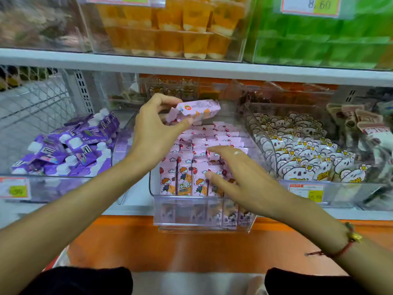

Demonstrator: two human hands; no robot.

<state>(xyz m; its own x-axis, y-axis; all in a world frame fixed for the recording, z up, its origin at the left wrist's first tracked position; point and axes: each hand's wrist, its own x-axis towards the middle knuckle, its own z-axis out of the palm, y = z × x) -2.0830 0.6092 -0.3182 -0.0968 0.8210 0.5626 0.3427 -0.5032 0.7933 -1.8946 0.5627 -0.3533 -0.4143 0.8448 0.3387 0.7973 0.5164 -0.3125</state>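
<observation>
Fingers (165,101) of the left hand (153,128), just right of a heap of purple pouches (70,145), pinching one pink packet (197,109): thumb under its near edge, the others curled over the top. Packet lifted, lying roughly level, above the back rows of the middle bin (191,211) and clear of them.

Below it, in that see-through bin, more pink packets (191,179) of the same kind, packed upright in tight rows, cartoon figures on the fronts. Front wall of the bin jutting out over an orange ledge (148,241).

Next, the right hand (240,179), palm down, low over the right-hand rows, fingers straight and spread apart, holding nothing; touching the packets or just above them, hard to tell. Ring (237,153) on one finger, red cord bracelet (348,241) on the wrist.

Further right, another clear bin (270,145) full of white bear-face packets (308,160), with a yellow price tag (307,191) on its front. At the far right, blurred brownish wrappers (357,120).

On the shelf (127,60) above, left to right: orange cups (182,28) stacked two high, then green packs (319,45) under a price card (310,5).
</observation>
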